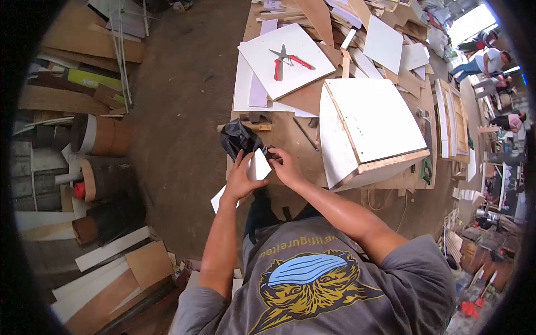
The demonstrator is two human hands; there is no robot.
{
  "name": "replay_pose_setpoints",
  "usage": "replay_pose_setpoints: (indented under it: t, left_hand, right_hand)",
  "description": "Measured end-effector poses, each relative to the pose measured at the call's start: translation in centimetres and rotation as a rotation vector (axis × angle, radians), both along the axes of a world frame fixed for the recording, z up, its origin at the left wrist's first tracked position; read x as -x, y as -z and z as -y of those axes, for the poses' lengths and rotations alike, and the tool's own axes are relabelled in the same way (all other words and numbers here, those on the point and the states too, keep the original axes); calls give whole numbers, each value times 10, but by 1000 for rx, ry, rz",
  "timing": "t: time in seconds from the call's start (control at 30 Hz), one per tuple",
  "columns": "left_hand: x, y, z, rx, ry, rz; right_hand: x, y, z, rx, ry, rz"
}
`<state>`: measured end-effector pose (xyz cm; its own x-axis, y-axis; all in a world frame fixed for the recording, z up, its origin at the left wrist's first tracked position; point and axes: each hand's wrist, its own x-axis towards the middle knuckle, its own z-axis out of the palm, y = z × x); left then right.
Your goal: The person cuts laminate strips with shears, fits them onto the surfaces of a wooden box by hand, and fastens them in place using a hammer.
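My left hand (243, 180) is wrapped round a narrow white board (259, 166), which slants from the table's near edge down toward my body. Beside the board's upper end, my right hand (283, 166) is closed in a pinch; what its fingertips hold is too small to make out. A crumpled black plastic bag (239, 139) lies just beyond my hands on the wooden table (290, 139). To the right stands a large white box (373, 118) with bare wood edges. Red-handled snips (286, 59) lie open on a white panel (307, 44).
A hammer (254, 127) and a dark rod-like tool (306, 134) lie near the bag. Board offcuts (385, 44) pile up at the table's far end. Rolls of sheet material (95, 178) and boards line the left. People (487, 62) are in the right background.
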<state>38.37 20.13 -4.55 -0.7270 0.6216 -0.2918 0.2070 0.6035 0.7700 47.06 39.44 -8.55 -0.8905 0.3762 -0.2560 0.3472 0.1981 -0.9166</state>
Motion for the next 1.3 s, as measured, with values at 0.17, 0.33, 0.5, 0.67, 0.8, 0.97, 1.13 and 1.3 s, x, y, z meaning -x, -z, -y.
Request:
replay_pose_setpoints:
  t: [0.17, 0.33, 0.5, 0.67, 0.8, 0.97, 1.13, 1.3]
  left_hand:
    - [29, 22, 26, 96, 26, 61]
    - [39, 33, 53, -53, -34, 139]
    - [40, 44, 73, -339, -153, 237]
    - [40, 62, 76, -353, -225, 294]
    - [41, 71, 61, -388, -259, 500]
    - [49, 88, 41, -353, -205, 538]
    - [62, 97, 17, -365, -163, 568]
    - [77, 34, 4, 26, -66, 236]
  right_hand:
    - [16, -7, 21, -262, 7, 72]
    - [30, -11, 40, -471, 62, 64]
    - [30, -15, 40, -404, 120, 69]
    - [23, -18, 35, -459, 131, 38]
    - [29, -25, 34, -457, 141, 33]
    - [35, -19, 31, -421, 220, 24]
    - [33, -23, 21, -507, 264, -52]
    - [31, -43, 13, -481, 327, -63]
